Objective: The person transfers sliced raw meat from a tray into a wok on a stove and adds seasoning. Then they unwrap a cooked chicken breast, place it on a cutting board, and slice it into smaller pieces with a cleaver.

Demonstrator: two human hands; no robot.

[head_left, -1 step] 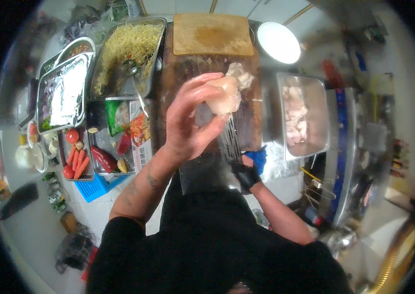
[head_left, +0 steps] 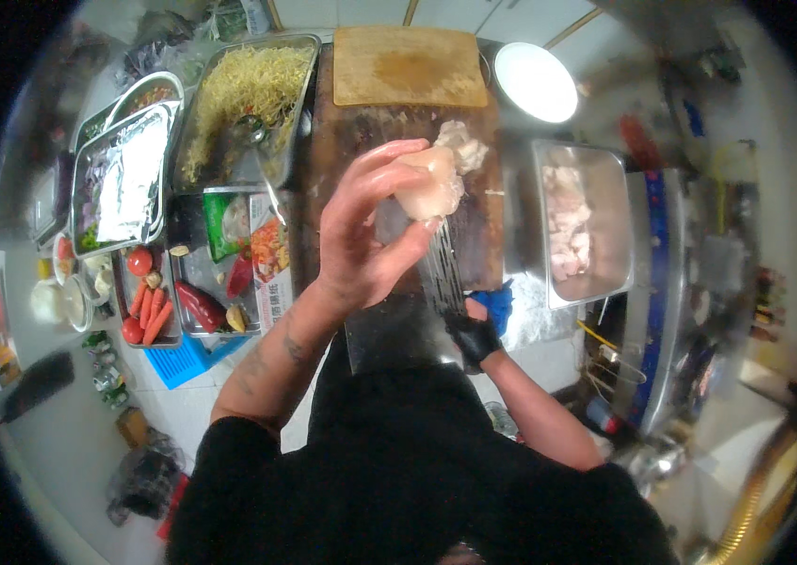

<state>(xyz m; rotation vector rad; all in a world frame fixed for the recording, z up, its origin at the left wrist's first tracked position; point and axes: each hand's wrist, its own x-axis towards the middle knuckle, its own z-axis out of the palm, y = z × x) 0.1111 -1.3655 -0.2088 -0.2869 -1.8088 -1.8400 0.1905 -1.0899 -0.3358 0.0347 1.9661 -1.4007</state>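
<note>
My left hand [head_left: 361,221] is closed around a pale, glistening piece of raw meat [head_left: 431,184], gripped between thumb and fingers above the dark wooden chopping board [head_left: 483,235]. Just beyond it on the board lies a smaller heap of pale meat pieces [head_left: 460,148]. In a black glove, my right hand [head_left: 474,339] grips a knife near the board's front edge. The knife's blade [head_left: 440,273], patterned with dark streaks, points away from me, its far end beside my left thumb. My left palm is partly hidden.
Right of the board, a steel pan [head_left: 605,268] holds pale meat pieces, with a white plate [head_left: 535,83] behind. A second board [head_left: 408,66] lies at the far end. To the left are a tray of bean sprouts [head_left: 252,80], a foil-covered tray [head_left: 130,179], and carrots [head_left: 155,315].
</note>
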